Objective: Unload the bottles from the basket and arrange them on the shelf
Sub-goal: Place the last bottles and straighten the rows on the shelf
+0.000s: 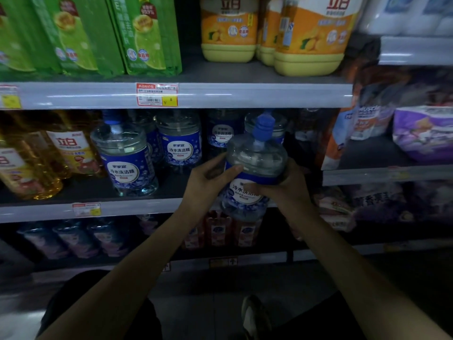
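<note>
I hold a clear bottle (255, 163) with a blue cap and a blue label in both hands, just in front of the middle shelf (137, 209). My left hand (208, 182) grips its left side, thumb across the label's top. My right hand (286, 185) grips its right side, thumb on the label. The bottle stands upright, its base below the shelf's front rail. Matching blue-label bottles (127, 163) stand on that shelf, with a gap behind the held one. No basket is in view.
Amber bottles (36, 165) stand at the shelf's left. Green packs (93, 35) and yellow jugs (306, 38) fill the upper shelf. Pink bottles (78, 239) line the lower shelf. Purple packs (424, 133) sit on the unit to the right. My shoe (255, 315) is on the floor.
</note>
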The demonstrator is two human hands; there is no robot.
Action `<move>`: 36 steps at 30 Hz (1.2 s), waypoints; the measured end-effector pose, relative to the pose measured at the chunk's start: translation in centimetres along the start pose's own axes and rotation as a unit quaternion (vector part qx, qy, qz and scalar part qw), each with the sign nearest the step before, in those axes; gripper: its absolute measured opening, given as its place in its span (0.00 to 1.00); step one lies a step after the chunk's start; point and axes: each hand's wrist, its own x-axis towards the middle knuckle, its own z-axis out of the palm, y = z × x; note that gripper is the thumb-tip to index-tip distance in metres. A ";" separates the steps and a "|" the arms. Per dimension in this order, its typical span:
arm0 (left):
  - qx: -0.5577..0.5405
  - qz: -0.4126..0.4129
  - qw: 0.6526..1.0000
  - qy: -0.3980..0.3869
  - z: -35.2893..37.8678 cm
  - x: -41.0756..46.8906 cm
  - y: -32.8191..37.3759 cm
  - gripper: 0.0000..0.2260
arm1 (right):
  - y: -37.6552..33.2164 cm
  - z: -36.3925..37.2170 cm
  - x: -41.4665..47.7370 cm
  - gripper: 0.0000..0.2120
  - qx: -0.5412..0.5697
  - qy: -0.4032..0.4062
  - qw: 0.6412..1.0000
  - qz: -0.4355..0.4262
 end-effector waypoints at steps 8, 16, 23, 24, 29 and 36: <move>0.024 -0.014 1.000 0.012 1.5 -0.6 -0.1 0.23 | -0.4 -1.4 -0.8 0.30 0.048 -0.009 0.998 0.042; 0.082 -0.068 0.994 0.014 1.3 0.4 -2.6 0.26 | 0.9 -1.6 -0.4 0.27 0.124 -0.025 0.977 0.173; 0.111 -0.018 0.994 0.009 1.3 1.5 -5.1 0.14 | 2.0 -2.3 0.1 0.33 0.114 -0.014 0.976 0.184; 0.120 0.002 0.992 0.028 1.5 1.8 -5.4 0.12 | 2.2 -2.4 0.1 0.33 0.117 -0.005 0.977 0.178; 0.263 0.038 0.950 0.163 1.6 5.2 -6.7 0.10 | 2.3 -2.9 0.1 0.36 0.129 0.012 0.978 0.165; 0.375 -0.035 0.905 0.200 0.9 10.5 -9.6 0.22 | 2.2 -2.6 0.3 0.36 0.107 0.040 0.983 0.143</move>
